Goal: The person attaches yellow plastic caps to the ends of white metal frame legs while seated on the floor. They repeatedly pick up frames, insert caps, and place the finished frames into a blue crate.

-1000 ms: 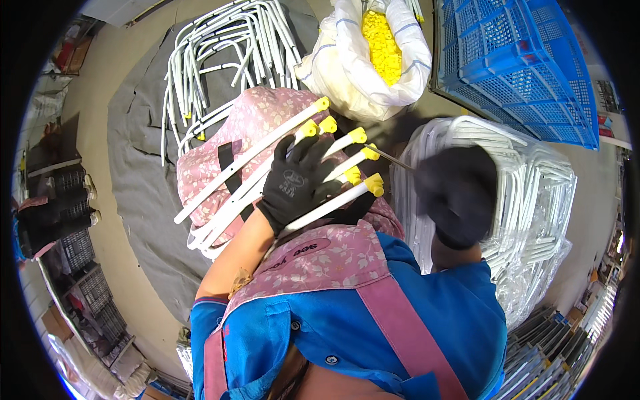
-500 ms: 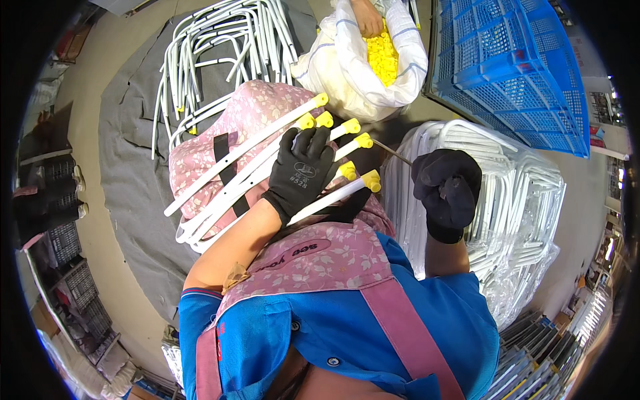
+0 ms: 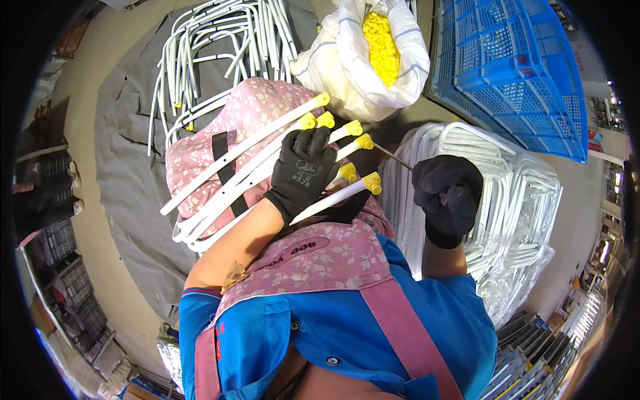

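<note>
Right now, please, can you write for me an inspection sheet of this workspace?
Surface: the person's pink floral apron.
Job's things: white tubes across the apron, with yellow caps; thin metal rod, its tip near a cap, contact unclear.
Clutter: bent white tubes on a dark mat.
Hands: left hand lies over the tubes, fingers curled; right hand closed on the rod.
Cables: nothing seen.
Surroundings: open sack of yellow pieces, blue crates, plastic-wrapped stack of white tubes.

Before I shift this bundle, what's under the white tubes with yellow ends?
Pink floral fabric with a black band shows beneath the white tubes with yellow ends. Whatever lies directly under them, or under the black-gloved left hand, is covered.
</note>
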